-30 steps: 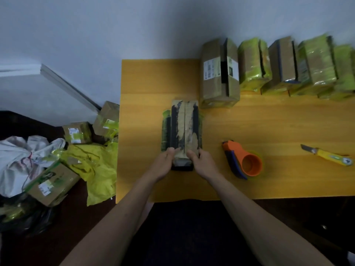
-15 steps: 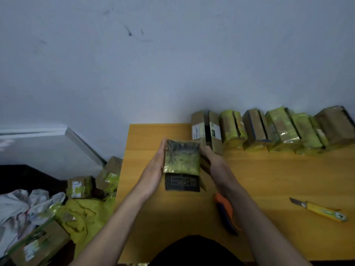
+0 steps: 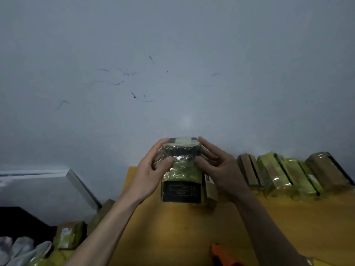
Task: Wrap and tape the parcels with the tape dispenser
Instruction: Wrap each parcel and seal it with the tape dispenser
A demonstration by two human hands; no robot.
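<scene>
Both hands hold one parcel (image 3: 181, 169) up above the far end of the tabletop (image 3: 192, 227), in front of the grey wall (image 3: 172, 64). The left hand (image 3: 149, 175) grips its left side, fingers (image 3: 159, 145) curled over the upper left corner and thumb pressed on the front face. The right hand (image 3: 221, 169) grips the right side the same way, fingers reaching the upper right corner and thumb on the front. The parcel is upright, with its top tipped slightly toward the camera; its middle is wrapped in shiny yellow-green film, its lower part shows a dark panel with a faint printed grid, and its top end shows dark tape around a pale patch. To the right, a row of parcels (image 3: 288, 175) stands along the wall on the tabletop, some in the same yellow-green wrap, some bare cardboard. An orange tape dispenser (image 3: 222, 255) lies at the near edge, partly hidden by the right forearm. Left of the tabletop, lower down, are more boxes (image 3: 67, 235) and crumpled wrap.
</scene>
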